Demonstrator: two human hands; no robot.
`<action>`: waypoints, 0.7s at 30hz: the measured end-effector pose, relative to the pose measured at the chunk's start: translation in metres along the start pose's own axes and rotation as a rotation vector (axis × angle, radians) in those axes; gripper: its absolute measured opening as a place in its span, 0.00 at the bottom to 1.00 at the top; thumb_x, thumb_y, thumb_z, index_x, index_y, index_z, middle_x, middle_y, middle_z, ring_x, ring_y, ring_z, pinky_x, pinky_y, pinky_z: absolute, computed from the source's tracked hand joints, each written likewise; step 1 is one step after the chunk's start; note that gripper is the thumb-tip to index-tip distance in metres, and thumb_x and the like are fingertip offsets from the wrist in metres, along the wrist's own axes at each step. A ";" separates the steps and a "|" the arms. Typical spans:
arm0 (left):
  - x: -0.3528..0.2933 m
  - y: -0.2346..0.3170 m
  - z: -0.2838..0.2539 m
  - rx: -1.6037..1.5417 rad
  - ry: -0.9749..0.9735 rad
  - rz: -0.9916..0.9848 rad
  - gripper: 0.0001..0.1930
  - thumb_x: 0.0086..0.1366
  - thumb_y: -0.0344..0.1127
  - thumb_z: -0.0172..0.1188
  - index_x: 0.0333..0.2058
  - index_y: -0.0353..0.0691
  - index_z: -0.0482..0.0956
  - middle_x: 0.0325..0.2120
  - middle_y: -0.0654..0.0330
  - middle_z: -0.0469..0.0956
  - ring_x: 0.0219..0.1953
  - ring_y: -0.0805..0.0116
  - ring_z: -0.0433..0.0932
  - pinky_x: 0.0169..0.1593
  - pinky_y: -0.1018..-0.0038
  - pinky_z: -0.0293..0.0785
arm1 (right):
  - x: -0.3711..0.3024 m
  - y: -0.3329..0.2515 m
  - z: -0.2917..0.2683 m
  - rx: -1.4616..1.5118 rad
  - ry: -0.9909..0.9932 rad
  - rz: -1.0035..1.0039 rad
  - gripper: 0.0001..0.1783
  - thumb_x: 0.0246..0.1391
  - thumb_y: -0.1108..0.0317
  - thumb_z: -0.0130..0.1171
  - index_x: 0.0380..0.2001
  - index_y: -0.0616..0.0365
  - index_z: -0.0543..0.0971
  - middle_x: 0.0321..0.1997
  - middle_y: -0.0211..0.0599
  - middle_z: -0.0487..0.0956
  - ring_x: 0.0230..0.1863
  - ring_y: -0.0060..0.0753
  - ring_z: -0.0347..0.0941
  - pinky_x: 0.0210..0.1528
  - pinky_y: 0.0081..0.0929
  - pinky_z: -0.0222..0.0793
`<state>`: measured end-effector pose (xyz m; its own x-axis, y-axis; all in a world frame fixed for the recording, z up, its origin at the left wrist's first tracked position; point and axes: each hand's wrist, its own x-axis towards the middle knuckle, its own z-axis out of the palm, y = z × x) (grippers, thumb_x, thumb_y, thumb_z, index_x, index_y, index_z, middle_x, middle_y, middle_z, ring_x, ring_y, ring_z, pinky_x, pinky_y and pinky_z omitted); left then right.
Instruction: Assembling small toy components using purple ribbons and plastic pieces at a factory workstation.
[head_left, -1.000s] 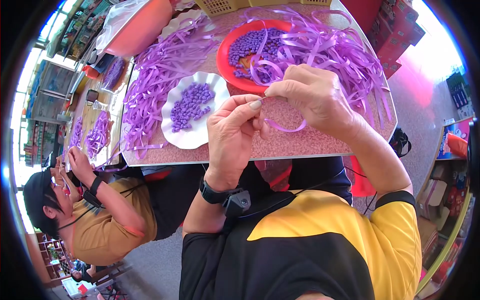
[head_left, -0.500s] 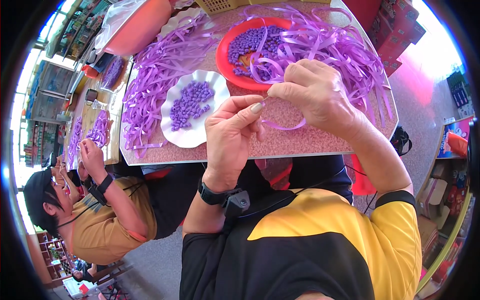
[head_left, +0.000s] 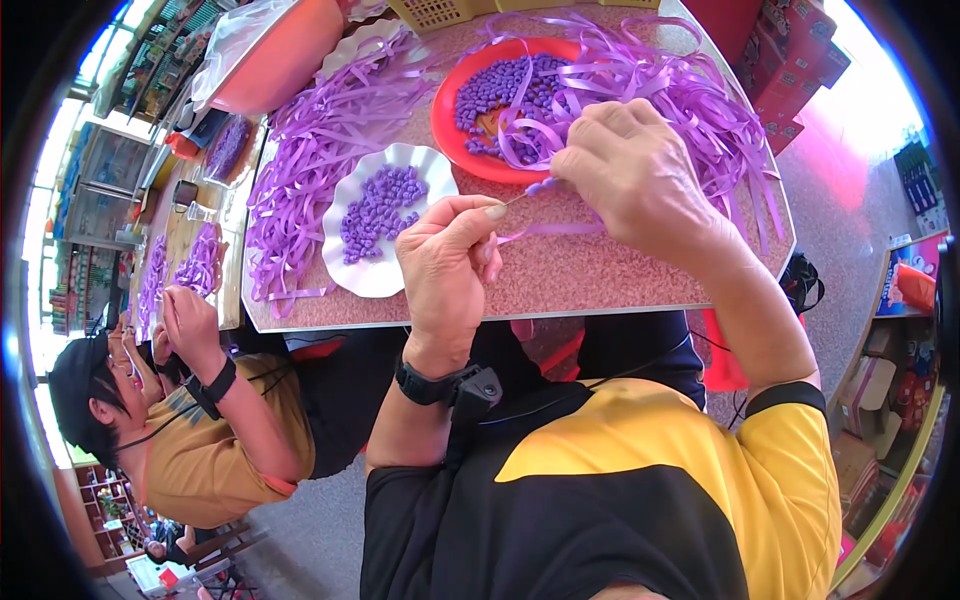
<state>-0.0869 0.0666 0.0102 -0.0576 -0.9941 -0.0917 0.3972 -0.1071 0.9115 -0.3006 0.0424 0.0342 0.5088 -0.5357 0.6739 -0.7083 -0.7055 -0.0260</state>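
My left hand [head_left: 445,260] is closed, thumb and forefinger pinching one end of a thin needle [head_left: 514,199]. Small purple beads [head_left: 541,186] sit at the needle's other end, where the fingers of my right hand [head_left: 635,175] close on them. A purple ribbon [head_left: 560,229] stretches below, between the two hands. Beyond my right hand, a red plate [head_left: 447,135] carries many purple beads, with loops of ribbon hanging over it. Left of my left hand stands a white scalloped plate [head_left: 345,275] with more purple beads.
Purple ribbons lie in one heap [head_left: 300,190] on the table's left and another [head_left: 690,110] on its right. A yellow crate [head_left: 450,12] and a pink basin [head_left: 285,60] stand at the back. A co-worker [head_left: 215,430] sits at left, hands raised over another table.
My left hand has shifted slightly left and down, my right slightly up. More of the needle shows between them, and purple beads are now visible at my right fingertips.
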 end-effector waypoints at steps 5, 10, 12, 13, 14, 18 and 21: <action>-0.001 -0.005 0.001 -0.004 -0.032 -0.024 0.03 0.60 0.24 0.63 0.32 0.30 0.81 0.17 0.67 0.71 0.15 0.81 0.65 0.17 0.82 0.61 | 0.002 -0.014 0.000 -0.016 0.007 -0.115 0.11 0.41 0.70 0.61 0.32 0.58 0.79 0.31 0.37 0.77 0.41 0.43 0.75 0.43 0.38 0.68; -0.003 -0.003 0.005 -0.012 -0.058 -0.071 0.04 0.60 0.25 0.64 0.33 0.31 0.82 0.19 0.68 0.75 0.16 0.86 0.64 0.17 0.86 0.58 | -0.004 -0.010 0.001 0.140 -0.083 -0.004 0.08 0.43 0.71 0.61 0.30 0.57 0.79 0.27 0.36 0.76 0.31 0.43 0.75 0.32 0.38 0.68; -0.002 0.003 0.013 0.051 -0.092 -0.071 0.04 0.60 0.26 0.64 0.33 0.32 0.82 0.20 0.67 0.76 0.16 0.87 0.64 0.17 0.86 0.57 | -0.005 -0.010 0.001 0.191 -0.070 0.024 0.07 0.44 0.72 0.61 0.30 0.57 0.78 0.26 0.35 0.76 0.28 0.43 0.75 0.29 0.38 0.68; -0.001 0.006 0.016 0.115 -0.123 -0.068 0.04 0.60 0.26 0.65 0.33 0.32 0.82 0.21 0.67 0.78 0.16 0.88 0.63 0.18 0.87 0.56 | -0.004 -0.011 0.003 0.207 -0.038 0.028 0.05 0.44 0.73 0.61 0.29 0.56 0.78 0.25 0.36 0.75 0.27 0.43 0.75 0.27 0.39 0.68; 0.000 0.005 0.016 0.116 -0.123 -0.065 0.04 0.60 0.26 0.65 0.33 0.32 0.82 0.21 0.67 0.78 0.16 0.88 0.63 0.18 0.87 0.56 | -0.004 -0.011 0.004 0.224 -0.007 0.031 0.04 0.45 0.73 0.61 0.28 0.56 0.78 0.23 0.36 0.75 0.26 0.44 0.74 0.25 0.39 0.68; 0.004 0.001 0.012 0.166 -0.116 -0.042 0.06 0.59 0.26 0.64 0.35 0.32 0.82 0.19 0.69 0.73 0.16 0.84 0.61 0.18 0.84 0.54 | -0.003 -0.010 0.000 0.241 -0.021 0.046 0.05 0.45 0.74 0.62 0.28 0.56 0.77 0.22 0.36 0.75 0.27 0.43 0.75 0.26 0.39 0.68; 0.004 0.002 0.015 0.116 -0.139 -0.035 0.05 0.58 0.26 0.65 0.33 0.32 0.82 0.19 0.69 0.72 0.16 0.84 0.61 0.19 0.84 0.54 | -0.003 -0.006 -0.008 0.299 -0.013 0.076 0.05 0.45 0.76 0.62 0.27 0.56 0.77 0.23 0.36 0.76 0.27 0.42 0.76 0.28 0.37 0.69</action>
<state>-0.0997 0.0630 0.0178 -0.1983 -0.9773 -0.0750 0.2847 -0.1307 0.9497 -0.3018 0.0518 0.0384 0.4677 -0.5967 0.6520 -0.5699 -0.7675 -0.2936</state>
